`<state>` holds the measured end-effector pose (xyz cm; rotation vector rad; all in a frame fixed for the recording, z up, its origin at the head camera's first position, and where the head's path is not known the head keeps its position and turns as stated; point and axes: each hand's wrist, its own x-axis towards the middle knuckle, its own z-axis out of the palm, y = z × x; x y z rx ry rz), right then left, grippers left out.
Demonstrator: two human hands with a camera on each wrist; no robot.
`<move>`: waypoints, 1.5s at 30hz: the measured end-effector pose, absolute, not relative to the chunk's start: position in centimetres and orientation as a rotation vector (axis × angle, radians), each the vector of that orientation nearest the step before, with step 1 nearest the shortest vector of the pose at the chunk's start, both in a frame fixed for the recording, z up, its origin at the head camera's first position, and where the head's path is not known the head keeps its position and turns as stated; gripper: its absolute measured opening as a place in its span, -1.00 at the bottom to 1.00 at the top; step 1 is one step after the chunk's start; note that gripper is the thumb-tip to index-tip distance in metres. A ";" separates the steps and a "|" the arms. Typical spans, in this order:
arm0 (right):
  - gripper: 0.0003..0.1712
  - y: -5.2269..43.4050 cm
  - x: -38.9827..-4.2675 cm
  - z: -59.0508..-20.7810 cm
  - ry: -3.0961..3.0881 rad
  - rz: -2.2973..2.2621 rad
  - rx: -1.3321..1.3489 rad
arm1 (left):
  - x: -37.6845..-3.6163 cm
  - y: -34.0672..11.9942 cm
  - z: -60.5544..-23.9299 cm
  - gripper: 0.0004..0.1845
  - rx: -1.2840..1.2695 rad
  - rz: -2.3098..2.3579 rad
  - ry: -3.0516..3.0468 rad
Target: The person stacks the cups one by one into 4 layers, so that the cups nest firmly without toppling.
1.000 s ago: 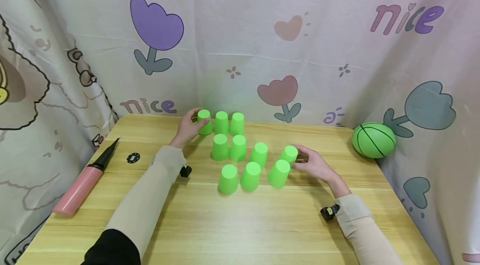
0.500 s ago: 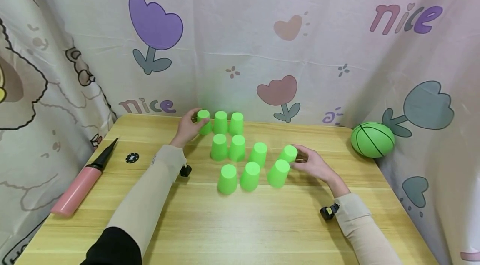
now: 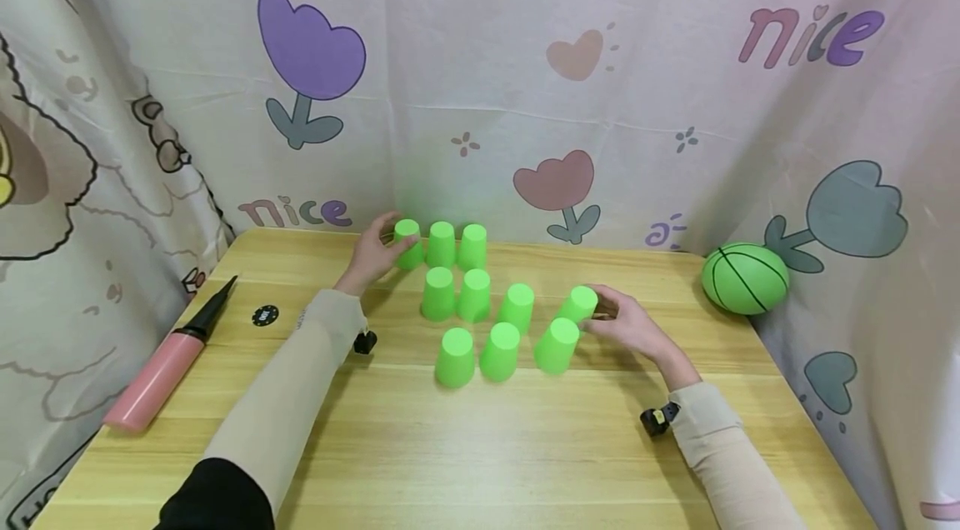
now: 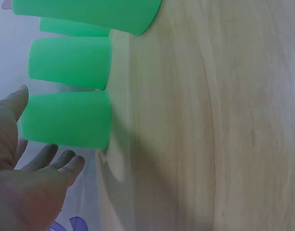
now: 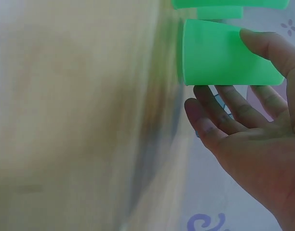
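Note:
Several green cups stand upside down in loose rows on the wooden table. My left hand [image 3: 375, 253] is at the back-left cup [image 3: 407, 245], thumb beside its narrow end and fingers spread loosely along its outer side; in the left wrist view the fingertips [image 4: 75, 166] are not wrapped round it. My right hand [image 3: 624, 322] holds the right-hand cup [image 3: 579, 304] from its right side. The right wrist view has the thumb [image 5: 268, 45] laid over this cup, with the other fingers along its opposite side. A nearer cup [image 3: 557, 347] partly covers it in the head view.
A pink hand pump [image 3: 157, 380] with a black nozzle lies along the left edge of the table [image 3: 480, 463]. Near it is a round black chip [image 3: 266, 315]. A green ball [image 3: 746, 278] sits at the back right corner. A printed curtain [image 3: 450, 55] hangs behind.
The right hand has shifted slightly back with its cup. My left wrist has drifted a little to the left, while the left cup stays in place.

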<state>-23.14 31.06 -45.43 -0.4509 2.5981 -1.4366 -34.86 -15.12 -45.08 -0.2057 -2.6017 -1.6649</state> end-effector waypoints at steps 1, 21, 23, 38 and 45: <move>-0.21 31.0 -23.3 -45.2 2.606 -1.437 -0.458 | -34.7 -15.2 -44.9 -0.15 -0.201 -1.659 -2.609; -0.16 27.1 -28.6 -41.6 2.661 -1.425 -0.453 | -30.4 -16.2 -42.3 -0.24 -0.253 -1.619 -2.566; -0.17 26.7 -29.2 -41.5 2.665 -1.419 -0.458 | -29.8 -16.0 -42.1 -0.27 -0.276 -1.642 -2.553; -0.28 22.2 -32.8 -42.4 2.644 -1.378 -0.574 | -27.4 -13.6 -44.0 -0.35 -0.536 -1.697 -2.594; -0.23 20.7 -33.9 -43.0 2.668 -1.304 -0.588 | -26.8 -12.9 -44.4 -0.31 -0.594 -1.667 -2.660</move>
